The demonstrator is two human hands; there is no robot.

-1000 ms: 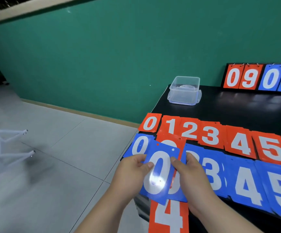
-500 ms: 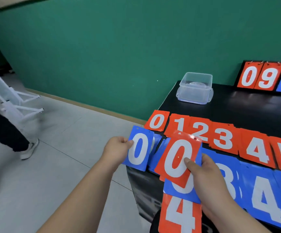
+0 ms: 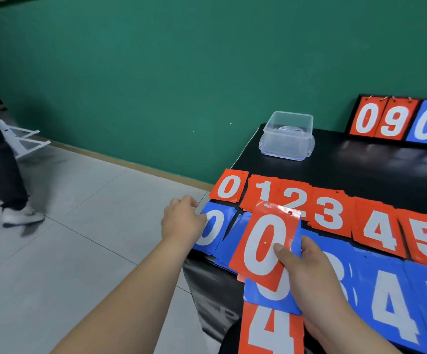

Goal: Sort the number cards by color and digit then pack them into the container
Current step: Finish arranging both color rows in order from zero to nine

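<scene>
A black table (image 3: 360,167) carries a row of red number cards (image 3: 327,213) reading 0 to 5, with a row of blue number cards (image 3: 391,302) in front of it. My left hand (image 3: 181,222) grips the left edge of a blue 0 card (image 3: 213,229), which lies at the table's front left corner on the blue row. My right hand (image 3: 309,282) holds a fan of cards above the blue row. A red 0 card (image 3: 263,246) is on top under my thumb, a blue card (image 3: 266,297) sits beneath it, and a red 4 card (image 3: 271,330) is lowest. The clear plastic container (image 3: 286,134) stands at the table's far left corner.
A flip scoreboard (image 3: 396,121) showing red 0 9 and a blue 0 stands at the back right against the green wall. On the tiled floor at the left a person's legs (image 3: 3,175) pass by a white folding stand (image 3: 20,139). The table's left edge drops to the floor.
My left hand pulled the blue 0 card off the fan, carried it left and set it down on the blue row. The red 0 card is now on top in my right hand.
</scene>
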